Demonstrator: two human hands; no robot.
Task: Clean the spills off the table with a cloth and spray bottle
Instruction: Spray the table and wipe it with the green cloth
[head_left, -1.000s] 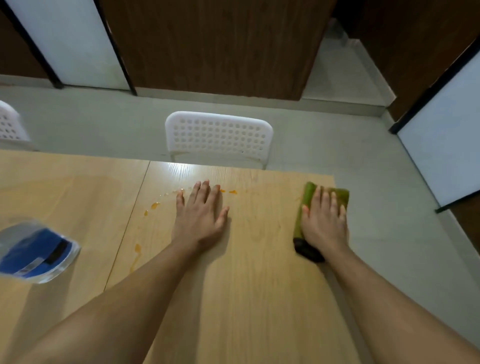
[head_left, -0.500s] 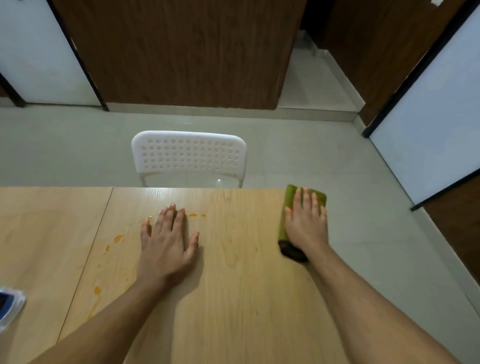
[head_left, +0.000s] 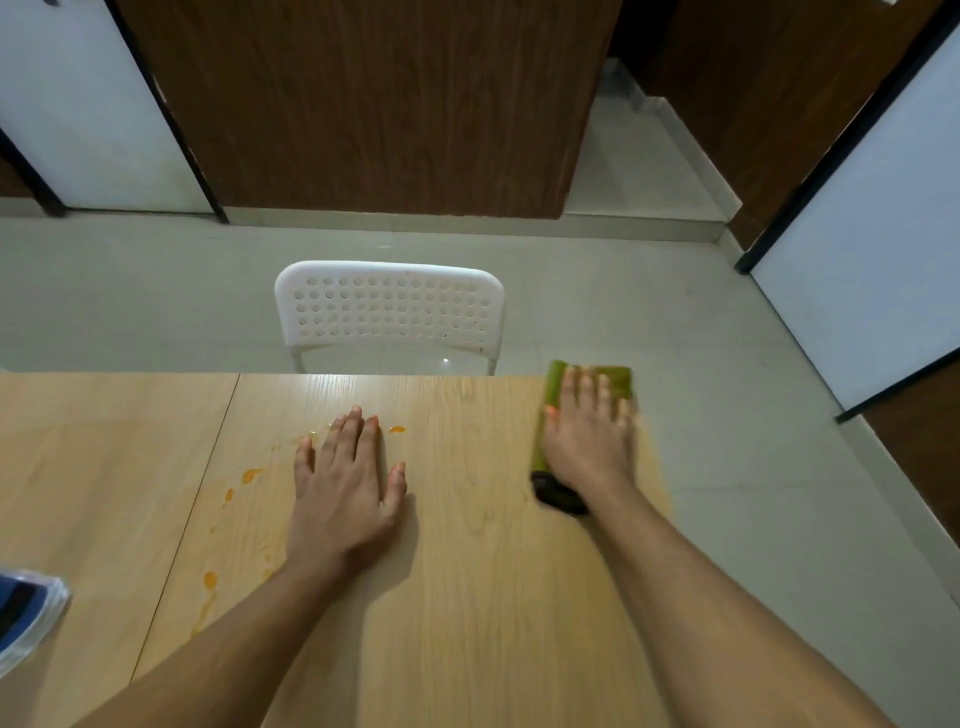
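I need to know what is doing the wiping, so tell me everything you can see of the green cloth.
The green cloth is olive green, looks soft, and is folded into a thick pad with a dark, nearly black end nearest the person. It lies flat at the table's far right corner, reaching the edges. The right hand presses on it with straight fingers, covering most of its top; its left side and far edge show. It looks slightly blurred.

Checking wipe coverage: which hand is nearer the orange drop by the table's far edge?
Left. The left hand lies flat with fingertips just beside the orange drop; the right hand presses the green cloth well off to its right.
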